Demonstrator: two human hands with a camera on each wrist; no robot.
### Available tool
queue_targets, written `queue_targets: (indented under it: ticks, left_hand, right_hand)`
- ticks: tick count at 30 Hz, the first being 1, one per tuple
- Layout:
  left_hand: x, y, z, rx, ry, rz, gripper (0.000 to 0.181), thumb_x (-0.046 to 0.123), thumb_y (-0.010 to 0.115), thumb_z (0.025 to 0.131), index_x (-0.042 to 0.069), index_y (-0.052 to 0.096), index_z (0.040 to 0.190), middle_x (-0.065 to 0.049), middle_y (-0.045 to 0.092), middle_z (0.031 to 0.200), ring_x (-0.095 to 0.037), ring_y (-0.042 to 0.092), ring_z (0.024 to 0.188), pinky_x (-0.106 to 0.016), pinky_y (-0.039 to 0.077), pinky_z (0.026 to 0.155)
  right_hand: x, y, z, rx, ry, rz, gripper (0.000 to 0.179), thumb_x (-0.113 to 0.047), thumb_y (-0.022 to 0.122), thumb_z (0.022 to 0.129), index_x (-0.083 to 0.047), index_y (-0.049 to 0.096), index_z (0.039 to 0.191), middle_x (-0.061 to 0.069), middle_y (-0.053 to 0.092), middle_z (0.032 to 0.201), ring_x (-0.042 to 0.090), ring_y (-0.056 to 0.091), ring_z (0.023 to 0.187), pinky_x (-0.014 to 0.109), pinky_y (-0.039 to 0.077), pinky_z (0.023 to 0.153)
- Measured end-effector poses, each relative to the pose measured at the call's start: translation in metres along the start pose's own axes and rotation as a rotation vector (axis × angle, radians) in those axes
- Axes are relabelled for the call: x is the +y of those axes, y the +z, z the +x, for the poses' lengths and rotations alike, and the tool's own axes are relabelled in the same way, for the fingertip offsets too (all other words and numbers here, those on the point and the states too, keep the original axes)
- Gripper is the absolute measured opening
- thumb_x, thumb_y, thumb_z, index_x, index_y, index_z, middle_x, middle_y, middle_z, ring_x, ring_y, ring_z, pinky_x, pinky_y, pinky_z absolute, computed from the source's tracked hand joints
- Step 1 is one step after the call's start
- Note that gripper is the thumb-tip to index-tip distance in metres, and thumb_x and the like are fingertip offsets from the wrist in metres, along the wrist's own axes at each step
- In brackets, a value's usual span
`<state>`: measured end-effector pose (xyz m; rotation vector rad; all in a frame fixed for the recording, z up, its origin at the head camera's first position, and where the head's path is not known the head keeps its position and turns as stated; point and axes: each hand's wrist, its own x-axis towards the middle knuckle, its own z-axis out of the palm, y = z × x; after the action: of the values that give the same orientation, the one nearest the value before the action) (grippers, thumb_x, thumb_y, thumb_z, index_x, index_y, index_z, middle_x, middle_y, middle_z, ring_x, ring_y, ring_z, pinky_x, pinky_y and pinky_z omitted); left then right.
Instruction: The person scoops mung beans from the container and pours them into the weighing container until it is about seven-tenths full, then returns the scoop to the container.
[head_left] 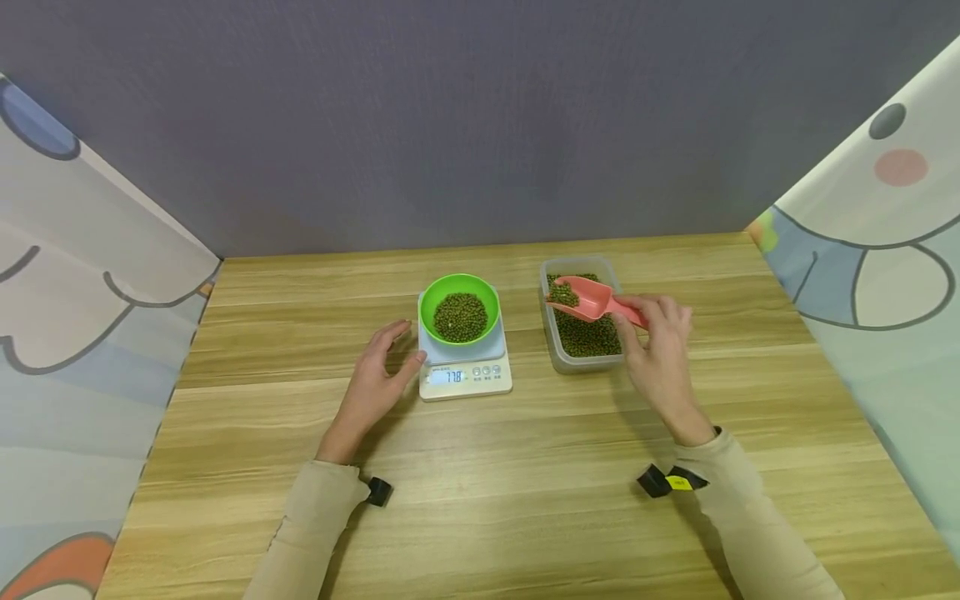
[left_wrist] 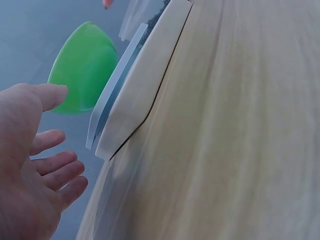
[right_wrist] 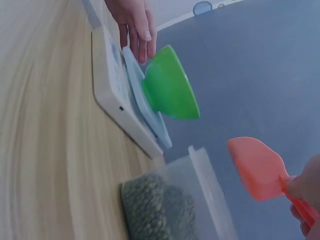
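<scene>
My right hand (head_left: 660,350) grips the handle of a pink scoop (head_left: 592,298) holding some green beans. In the right wrist view the scoop (right_wrist: 257,167) hangs above the rim of a clear plastic container (head_left: 587,363) with more beans inside. A green bowl (head_left: 461,286), partly filled with beans, sits on a white kitchen scale (head_left: 468,387) whose display reads about 77.8. Beside the scale's left edge is my left hand (head_left: 375,371), its fingers spread and relaxed around nothing. In the left wrist view its thumb overlaps the bowl (left_wrist: 87,70).
The wooden table (head_left: 487,500) ends at a dark grey panel (head_left: 480,125) behind the scale and container. Cartoon-printed cloth (head_left: 97,283) hangs along both sides. A black strap device (head_left: 378,492) is on each wrist.
</scene>
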<state>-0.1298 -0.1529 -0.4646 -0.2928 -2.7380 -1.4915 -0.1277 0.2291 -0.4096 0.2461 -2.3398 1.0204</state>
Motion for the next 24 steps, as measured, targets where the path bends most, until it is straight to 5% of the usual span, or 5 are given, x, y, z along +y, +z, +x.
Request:
queue_targets:
  ticks: [7, 24]
  left_hand:
    - [0.002, 0.0, 0.0, 0.003, 0.005, 0.003, 0.062, 0.027, 0.068, 0.1, 0.001, 0.045, 0.152, -0.02, 0.04, 0.16, -0.04, 0.039, 0.146, -0.06, 0.034, 0.12]
    - [0.0, 0.0, 0.0, 0.01, 0.028, 0.003, 0.061, 0.025, 0.068, 0.101, -0.001, 0.046, 0.151, -0.022, 0.041, 0.159, -0.042, 0.041, 0.145, -0.06, 0.036, 0.119]
  right_hand:
    - [-0.015, 0.007, 0.006, -0.025, -0.068, 0.037, 0.025, 0.007, 0.075, 0.086, 0.01, 0.069, 0.111, 0.029, 0.061, 0.106, 0.031, 0.038, 0.094, 0.03, 0.02, 0.087]
    - [-0.046, 0.035, 0.023, -0.118, -0.205, 0.049, 0.023, -0.001, 0.076, 0.09, 0.005, 0.07, 0.112, 0.023, 0.06, 0.109, 0.043, 0.04, 0.097, 0.046, 0.028, 0.083]
